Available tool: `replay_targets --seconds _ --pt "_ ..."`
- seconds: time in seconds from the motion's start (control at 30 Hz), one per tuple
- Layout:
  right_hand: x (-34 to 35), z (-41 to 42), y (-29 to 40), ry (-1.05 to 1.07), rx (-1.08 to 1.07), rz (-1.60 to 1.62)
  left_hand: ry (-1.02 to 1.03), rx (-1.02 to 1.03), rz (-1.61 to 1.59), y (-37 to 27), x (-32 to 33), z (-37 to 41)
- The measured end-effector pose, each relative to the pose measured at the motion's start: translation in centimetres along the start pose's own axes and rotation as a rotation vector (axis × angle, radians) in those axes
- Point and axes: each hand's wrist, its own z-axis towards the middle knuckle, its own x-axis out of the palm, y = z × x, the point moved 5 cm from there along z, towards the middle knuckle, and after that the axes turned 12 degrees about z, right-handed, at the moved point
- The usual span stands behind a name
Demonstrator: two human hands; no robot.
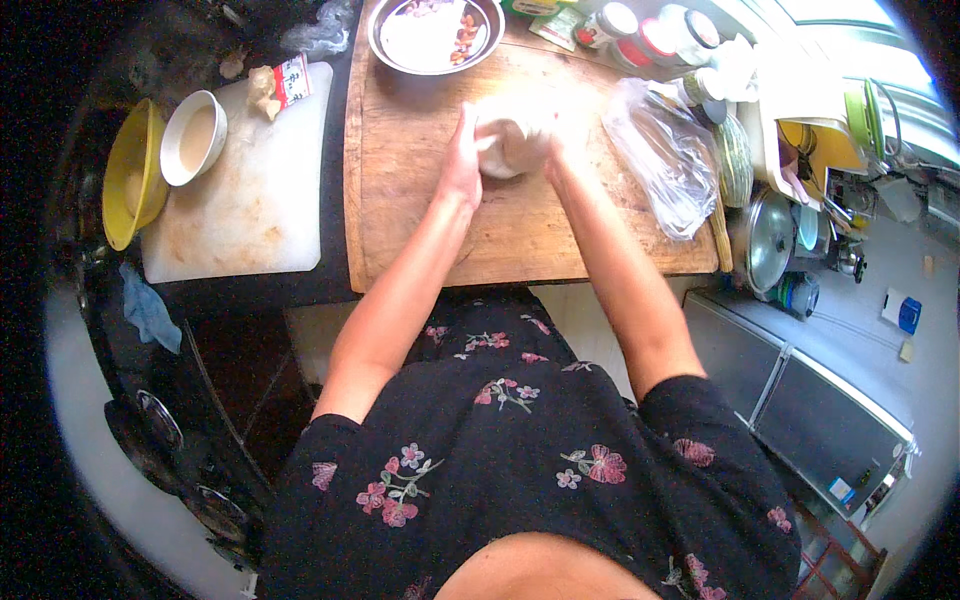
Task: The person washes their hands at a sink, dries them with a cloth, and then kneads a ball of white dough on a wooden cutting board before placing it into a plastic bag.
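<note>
A whitish rounded object (508,150), washed out by glare, is held between my two hands over the wooden board (420,195). It may be a bowl or a lump of dough; I cannot tell which. My left hand (463,161) presses its left side with the fingers pointing away from me. On its right side is my right hand (556,150), its fingers mostly lost in bright light. Beyond them, at the board's far edge, a metal dish (437,67) holds chopped pieces in separate heaps.
At left, a white cutting board (247,217) bears ginger (262,94), a white bowl (214,150) of pale liquid and a yellow bowl (124,217) at its edge. A clear plastic bag (664,165) lies at right, near jars (611,26), a striped squash (733,161) and a pot lid (769,240).
</note>
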Motion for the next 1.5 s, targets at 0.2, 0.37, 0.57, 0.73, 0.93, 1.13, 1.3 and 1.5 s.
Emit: replay_targets --seconds 0.2,0.37,0.57,0.73,0.93,1.13,1.3,1.5 --pt "-3.2 -7.0 -3.3 -0.125 -0.601 -0.247 0.068 0.027 0.139 1.4 -0.7 -5.1" --pt "-1.2 -3.8 -3.6 -0.075 -0.822 -0.637 0.050 -0.038 0.084 1.1 -2.4 -2.5" --pt "-1.2 2.9 -5.5 -0.288 -0.512 -0.727 0.038 -0.047 0.096 0.3 -2.4 -1.2" --pt "0.4 2.0 -0.5 -0.042 -0.023 -0.624 -0.029 -0.129 -0.008 1.6 -1.2 0.8" --pt "-1.2 -1.6 -1.5 -0.020 0.106 0.307 0.108 -0.054 0.004 -1.3 -0.4 -2.5" --pt "-2.9 -7.0 -0.8 -0.154 -0.807 -0.339 0.236 -0.035 0.064 0.8 0.1 -2.3" --pt "-1.7 -3.7 -1.2 -0.111 -0.628 -0.369 0.052 -0.021 0.038 1.3 -2.4 -0.5" --pt "-1.6 3.6 -3.3 -0.304 -0.631 -0.681 0.040 -0.093 0.101 2.4 -1.7 0.4"
